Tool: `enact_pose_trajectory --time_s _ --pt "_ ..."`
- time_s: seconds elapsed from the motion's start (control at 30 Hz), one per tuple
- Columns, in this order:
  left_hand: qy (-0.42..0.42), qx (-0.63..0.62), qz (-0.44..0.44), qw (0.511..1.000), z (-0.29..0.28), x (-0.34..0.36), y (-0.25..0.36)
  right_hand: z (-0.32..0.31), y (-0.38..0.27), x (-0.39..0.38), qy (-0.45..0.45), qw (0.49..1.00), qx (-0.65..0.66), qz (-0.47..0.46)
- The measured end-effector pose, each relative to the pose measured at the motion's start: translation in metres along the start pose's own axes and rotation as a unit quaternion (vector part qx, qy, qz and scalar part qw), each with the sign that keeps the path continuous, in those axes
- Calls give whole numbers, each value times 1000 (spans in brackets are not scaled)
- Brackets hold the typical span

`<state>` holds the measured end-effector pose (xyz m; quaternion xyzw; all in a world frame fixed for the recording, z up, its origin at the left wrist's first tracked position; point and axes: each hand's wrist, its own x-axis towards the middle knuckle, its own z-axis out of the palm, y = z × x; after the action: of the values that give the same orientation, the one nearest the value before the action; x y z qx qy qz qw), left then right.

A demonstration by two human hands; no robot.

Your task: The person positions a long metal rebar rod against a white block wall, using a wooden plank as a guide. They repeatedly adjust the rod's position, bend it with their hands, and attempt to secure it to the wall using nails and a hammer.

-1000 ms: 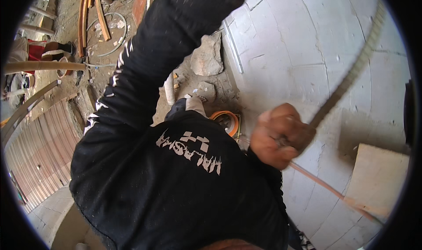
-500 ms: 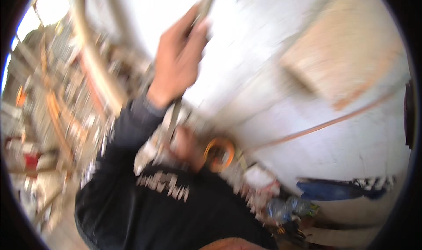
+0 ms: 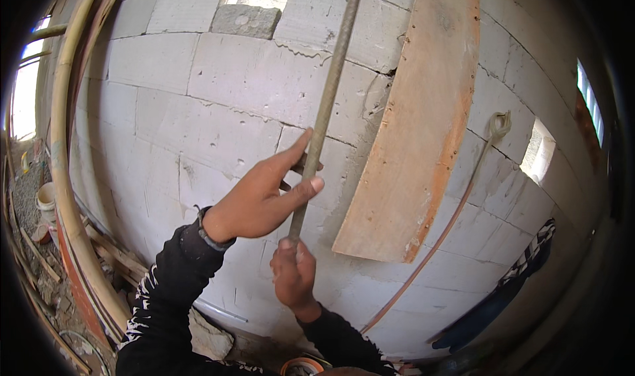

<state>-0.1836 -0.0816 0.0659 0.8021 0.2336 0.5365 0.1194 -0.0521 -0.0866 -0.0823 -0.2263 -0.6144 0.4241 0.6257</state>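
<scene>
I hold a long ribbed grey steel rod (image 3: 322, 121) upright before the pale block wall (image 3: 198, 98). My right hand (image 3: 293, 275) fists its lower end; my left hand (image 3: 261, 196) pinches higher, fingers extended. It looks heavy, stiff and grippy.

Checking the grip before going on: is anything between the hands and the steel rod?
Nothing visible. The left hand pinches the steel rod directly between thumb and fingers, and the right hand is wrapped around its lower end. The wooden board leans against the block wall to the rod's right.
</scene>
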Motion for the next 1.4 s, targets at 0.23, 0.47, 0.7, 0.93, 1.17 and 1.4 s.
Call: enact_pose_trajectory --time_s 0.23,0.47,0.7,0.93,1.17,1.4 --pt "15 -24 86 996 -63 9 -68 79 -52 164 19 989 96 -114" --pt "95 -63 258 959 -109 103 -137 126 -72 277 108 974 131 -150" --pt "249 10 418 874 -167 165 -144 178 -111 322 13 968 188 -166" --pt "310 78 379 868 -246 186 -91 187 -171 314 -153 957 -25 -244" --pt "296 108 366 876 -224 171 -21 46 -171 247 106 803 -478 -341" --pt "381 158 382 827 -318 257 -184 -10 -166 189 183 815 -443 -325"
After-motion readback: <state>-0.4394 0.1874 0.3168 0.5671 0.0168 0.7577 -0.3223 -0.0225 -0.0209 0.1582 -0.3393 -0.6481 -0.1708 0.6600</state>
